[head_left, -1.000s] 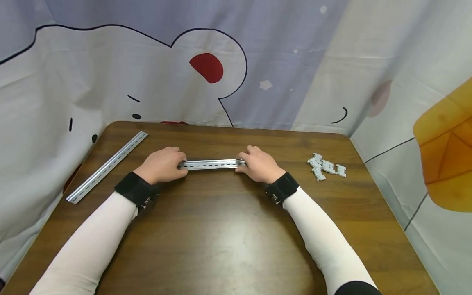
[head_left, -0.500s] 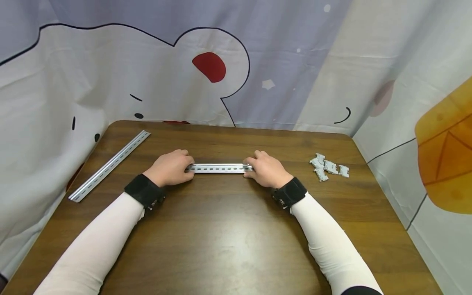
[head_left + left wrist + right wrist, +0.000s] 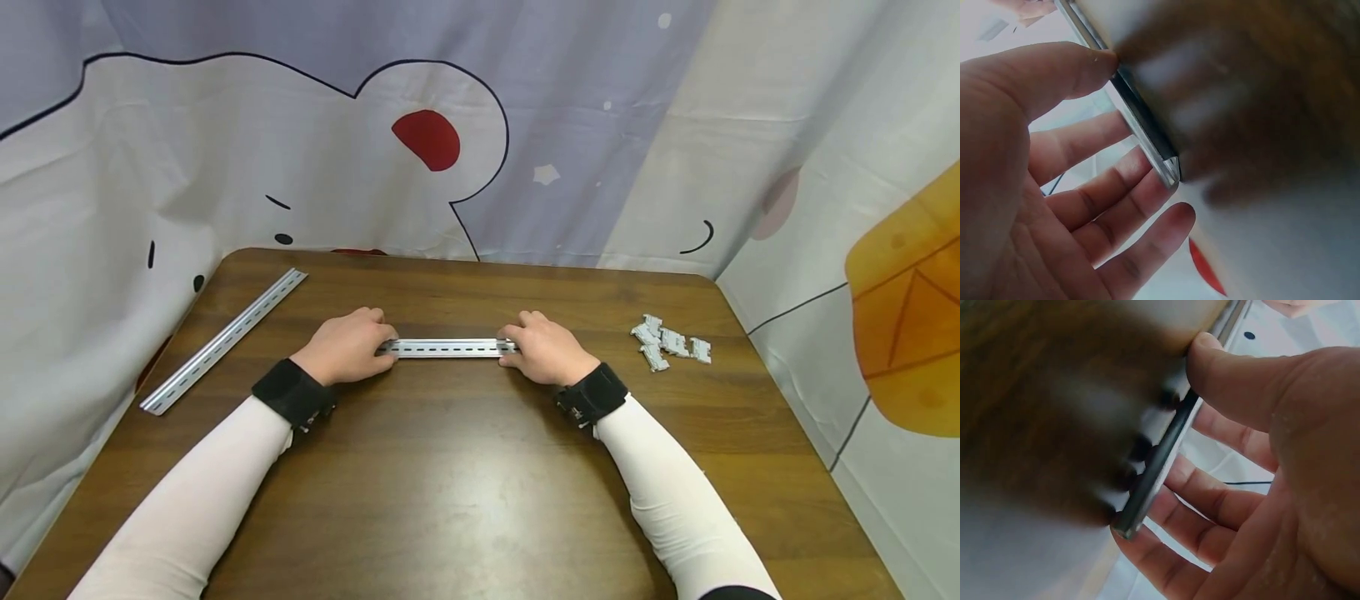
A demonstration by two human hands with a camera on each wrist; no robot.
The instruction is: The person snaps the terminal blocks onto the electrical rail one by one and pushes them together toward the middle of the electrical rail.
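A slotted metal DIN rail (image 3: 448,348) lies crosswise near the middle of the brown table. My left hand (image 3: 347,346) grips its left end, thumb (image 3: 1085,69) on the near edge and fingers along the far edge. At the opposite end my right hand (image 3: 549,350) holds the rail the same way, its thumb (image 3: 1216,365) against the near edge. Both wrist views show the rail's ends between thumb and fingers, low over the tabletop. The hands cover the two end portions in the head view.
A second slotted DIN rail (image 3: 225,342) lies slanted at the table's left. Several small pale grey plastic pieces (image 3: 667,340) sit clustered at the right. Behind the wooden table (image 3: 450,483) hangs a printed curtain (image 3: 315,158).
Held in both hands, the DIN rail has shifted slightly right and nearer to me, and its tilt has levelled out. During the last half second it has barely moved.
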